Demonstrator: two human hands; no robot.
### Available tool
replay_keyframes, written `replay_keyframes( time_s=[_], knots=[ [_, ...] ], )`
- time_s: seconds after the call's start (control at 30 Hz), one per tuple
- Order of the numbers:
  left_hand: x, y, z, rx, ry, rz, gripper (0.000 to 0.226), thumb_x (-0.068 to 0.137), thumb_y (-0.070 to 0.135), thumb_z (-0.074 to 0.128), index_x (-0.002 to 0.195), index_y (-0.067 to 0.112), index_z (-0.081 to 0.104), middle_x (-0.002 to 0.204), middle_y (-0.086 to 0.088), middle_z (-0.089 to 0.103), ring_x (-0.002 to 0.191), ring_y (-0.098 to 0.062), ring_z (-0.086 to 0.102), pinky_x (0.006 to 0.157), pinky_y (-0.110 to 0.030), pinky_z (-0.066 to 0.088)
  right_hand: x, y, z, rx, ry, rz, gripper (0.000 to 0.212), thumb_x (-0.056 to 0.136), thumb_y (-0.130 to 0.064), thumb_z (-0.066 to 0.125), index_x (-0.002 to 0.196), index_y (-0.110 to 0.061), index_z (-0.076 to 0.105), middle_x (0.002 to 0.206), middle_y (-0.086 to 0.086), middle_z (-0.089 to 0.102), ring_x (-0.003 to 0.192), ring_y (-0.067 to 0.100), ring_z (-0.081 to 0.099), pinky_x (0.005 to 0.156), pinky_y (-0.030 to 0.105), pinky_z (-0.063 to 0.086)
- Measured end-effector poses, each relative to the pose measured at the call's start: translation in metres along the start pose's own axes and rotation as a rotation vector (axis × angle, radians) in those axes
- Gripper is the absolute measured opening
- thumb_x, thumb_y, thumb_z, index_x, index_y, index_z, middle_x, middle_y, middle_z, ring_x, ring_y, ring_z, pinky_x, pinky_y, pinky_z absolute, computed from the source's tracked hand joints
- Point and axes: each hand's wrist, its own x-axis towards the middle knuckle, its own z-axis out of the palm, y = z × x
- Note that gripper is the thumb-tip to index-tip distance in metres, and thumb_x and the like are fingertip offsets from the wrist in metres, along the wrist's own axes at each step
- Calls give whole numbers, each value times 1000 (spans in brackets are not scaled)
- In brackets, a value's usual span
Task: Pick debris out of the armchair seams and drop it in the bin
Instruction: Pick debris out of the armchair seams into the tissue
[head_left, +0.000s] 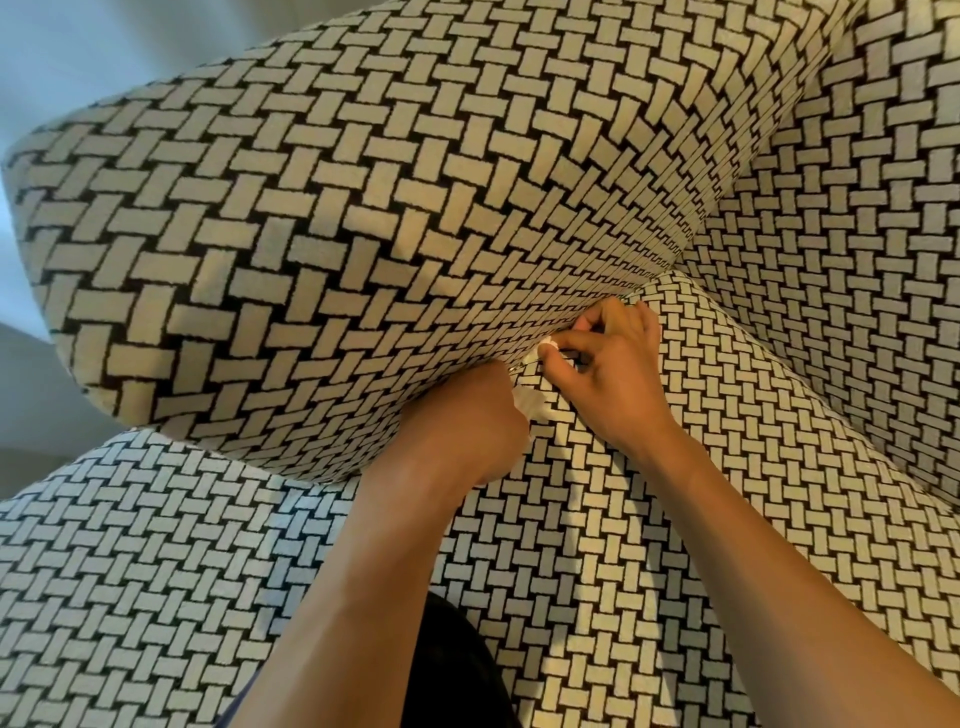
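Scraps (531, 408) sit gripped in left hand (462, 421); right hand (613, 379) pinches debris (548, 344) at seam (655, 276).

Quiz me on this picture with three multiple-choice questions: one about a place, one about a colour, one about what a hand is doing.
1. Where are both hands working?
A. On the floor.
B. At the seam between the seat cushion and the padded side above it.
C. On a table.

2. What colour is the wad poking out of the left hand?
A. White.
B. Red.
C. Green.

3. What is the right hand doing?
A. Lying flat on the seat.
B. Hanging idle beside the chair.
C. Pinching a small scrap at the seam.

Answers:
1 B: both hands meet at that crease in the woven-pattern fabric.
2 A: the crumpled bit showing past the left hand is white.
3 C: thumb and forefinger close on the scrap right at the crease.
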Motion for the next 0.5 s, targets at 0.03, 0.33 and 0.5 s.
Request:
replay_keyframes(
  time_s=[0.03,0.33,0.5],
  knots=[
    [-1,0,0,-1,0,-3,29,99,22,47,128,21,54,117,-3,63,110,-28,62,88,-38,52,-1,-1,-2,32,5,10,25,93,-39,66,98,-20,81,94,-5,47,99,10,45,122,48,8],
    [-5,1,-2,-68,-8,46,27,102,29,39,119,20,58,99,-3,66,93,-27,66,80,-39,54,-17,-14,-27,341,-39,226,14,96,-35,64,95,-27,75,88,-7,54,102,16,50,98,45,44],
    [-7,-8,2,-180,10,119,28,102,15,42,109,32,62,87,6,63,74,-16,59,60,-32,49,-30,-36,-46,477,-33,246,12,99,-34,63,97,-30,74,90,-14,64,104,15,57,94,34,46]
  ],
)
